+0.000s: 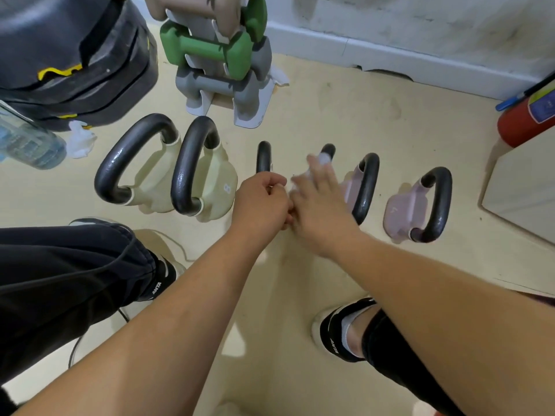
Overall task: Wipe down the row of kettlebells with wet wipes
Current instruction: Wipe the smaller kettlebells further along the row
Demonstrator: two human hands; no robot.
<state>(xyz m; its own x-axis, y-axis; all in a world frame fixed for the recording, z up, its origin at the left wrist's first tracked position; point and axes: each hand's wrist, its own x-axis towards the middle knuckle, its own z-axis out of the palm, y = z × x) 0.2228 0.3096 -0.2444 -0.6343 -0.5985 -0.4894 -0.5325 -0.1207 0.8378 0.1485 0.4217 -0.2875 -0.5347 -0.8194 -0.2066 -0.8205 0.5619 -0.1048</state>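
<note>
one kettlebell (263, 157) under left hand (261, 202) (wet wipe (322, 160) under right hand (318, 202))

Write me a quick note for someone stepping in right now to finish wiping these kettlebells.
Left hand: fingers curled over the third kettlebell from the left; its grip is hidden.
Right hand: blurred, fingers stretched, pressing a white wipe on the fourth kettlebell.
Row: two cream kettlebells on the left, two pinkish kettlebells on the right, all on the floor.
Done: unclear; a crumpled wipe lies beside the leftmost.
Left: finish the fourth, probably then the pinkish pair.
</note>
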